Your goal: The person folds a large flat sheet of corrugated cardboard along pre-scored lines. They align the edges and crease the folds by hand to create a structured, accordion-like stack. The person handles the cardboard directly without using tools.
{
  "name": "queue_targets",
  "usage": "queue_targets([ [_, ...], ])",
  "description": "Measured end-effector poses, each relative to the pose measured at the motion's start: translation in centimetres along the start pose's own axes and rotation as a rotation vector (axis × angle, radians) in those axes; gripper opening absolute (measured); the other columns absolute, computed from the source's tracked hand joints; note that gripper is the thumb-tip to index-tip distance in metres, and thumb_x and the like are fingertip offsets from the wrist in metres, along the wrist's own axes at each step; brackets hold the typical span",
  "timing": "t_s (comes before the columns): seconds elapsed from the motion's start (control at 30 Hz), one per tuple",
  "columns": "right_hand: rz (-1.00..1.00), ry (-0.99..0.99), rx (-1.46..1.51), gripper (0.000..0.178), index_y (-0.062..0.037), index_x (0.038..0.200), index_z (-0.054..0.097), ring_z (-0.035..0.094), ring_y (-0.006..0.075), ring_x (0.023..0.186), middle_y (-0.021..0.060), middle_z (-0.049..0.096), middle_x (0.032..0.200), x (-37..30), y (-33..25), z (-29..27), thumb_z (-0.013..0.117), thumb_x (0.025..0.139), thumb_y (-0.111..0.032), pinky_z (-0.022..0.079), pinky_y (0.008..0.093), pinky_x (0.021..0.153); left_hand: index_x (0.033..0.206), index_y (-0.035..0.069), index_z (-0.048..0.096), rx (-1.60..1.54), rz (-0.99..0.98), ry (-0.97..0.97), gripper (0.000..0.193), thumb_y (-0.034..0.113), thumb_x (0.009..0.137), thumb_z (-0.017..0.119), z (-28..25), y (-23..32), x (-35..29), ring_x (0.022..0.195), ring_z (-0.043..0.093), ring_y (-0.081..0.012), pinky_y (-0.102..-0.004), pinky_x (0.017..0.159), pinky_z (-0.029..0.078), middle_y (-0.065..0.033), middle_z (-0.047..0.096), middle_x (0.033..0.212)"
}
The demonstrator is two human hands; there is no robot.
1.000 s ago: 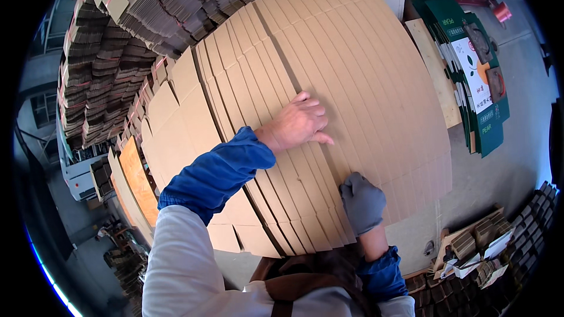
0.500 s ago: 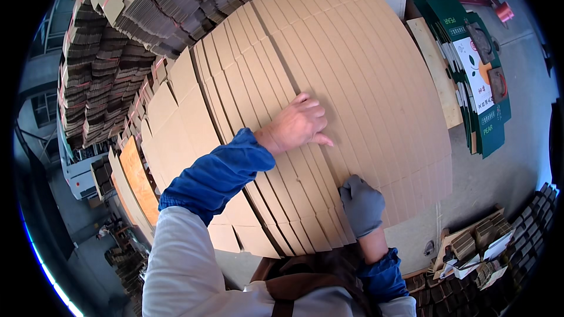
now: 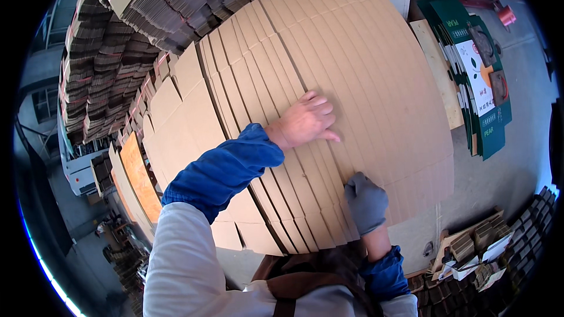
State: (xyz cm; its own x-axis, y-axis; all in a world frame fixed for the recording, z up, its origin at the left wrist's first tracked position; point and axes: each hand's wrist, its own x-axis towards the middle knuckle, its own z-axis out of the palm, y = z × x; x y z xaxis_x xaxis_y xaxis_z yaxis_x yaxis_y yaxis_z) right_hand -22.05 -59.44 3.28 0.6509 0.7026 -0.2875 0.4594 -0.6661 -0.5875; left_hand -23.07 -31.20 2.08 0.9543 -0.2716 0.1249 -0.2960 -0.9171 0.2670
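Note:
A fanned-out row of flat brown cardboard sheets (image 3: 382, 100) lies before me, their edges overlapping in steps. My bare left hand (image 3: 306, 120), below a blue sleeve cover, rests on the middle of the row. Its fingers curl at the edge of a cardboard sheet while the thumb sticks out to the right; the fingertips are partly hidden. Lower right, my right hand (image 3: 366, 204) wears a grey glove and is closed at the near part of the same row, gripping a sheet's edge. The glove hides exactly what is pinched.
Tall bundled stacks of cardboard (image 3: 111, 70) stand at the left and back. Green printed cartons (image 3: 492, 129) lie on the right beside a wooden board (image 3: 437, 76). A tray of small blocks (image 3: 470, 249) sits at the lower right, above the grey floor (image 3: 423, 229).
Both hands have shifted slightly to the right. The sheet edges under them have slid a little the same way, and the hands keep their shape.

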Motion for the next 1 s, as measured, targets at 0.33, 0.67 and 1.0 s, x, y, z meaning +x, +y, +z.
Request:
queue_targets([
  [0.33,0.053,-0.053,0.016,0.02,-0.013,0.092,0.056,0.069,0.034,0.069,0.0102,0.069,0.078,0.2,0.1,0.1,0.071,0.088,-0.026,0.053,0.0462,0.06,0.119,0.009,0.061,0.137,-0.381,0.079,0.055,0.045,0.081,0.078,-3.1,2.5,-1.5,0.124,0.051,-0.031,-0.0527,0.107,0.037,-0.009,0.055,0.13],
  [0.67,0.143,0.044,0.11,0.016,-0.0128,0.09,0.06,0.069,0.0344,0.07,0.0095,0.07,0.079,-0.7,1.4,-0.9,0.07,0.089,-0.025,0.053,0.0459,0.061,0.158,0.013,0.033,0.081,-0.544,-0.221,0.112,0.056,0.068,0.084,-1.1,6.6,-6.0,0.154,0.02,-0.0354,-0.0656,0.118,0.022,-0.0132,0.021,0.167],
  [1.0,0.188,0.107,0.0,0.015,-0.0144,0.091,0.063,0.069,0.0331,0.068,0.0098,0.07,0.08,-6.5,1.8,-0.1,0.068,0.091,-0.028,0.054,0.0444,0.061,0.157,0.013,0.033,0.091,-0.538,-0.2,0.108,0.056,0.071,0.083,-0.4,6.7,-6.3,0.155,0.019,-0.035,-0.0651,0.119,0.021,-0.0122,0.02,0.168],
])
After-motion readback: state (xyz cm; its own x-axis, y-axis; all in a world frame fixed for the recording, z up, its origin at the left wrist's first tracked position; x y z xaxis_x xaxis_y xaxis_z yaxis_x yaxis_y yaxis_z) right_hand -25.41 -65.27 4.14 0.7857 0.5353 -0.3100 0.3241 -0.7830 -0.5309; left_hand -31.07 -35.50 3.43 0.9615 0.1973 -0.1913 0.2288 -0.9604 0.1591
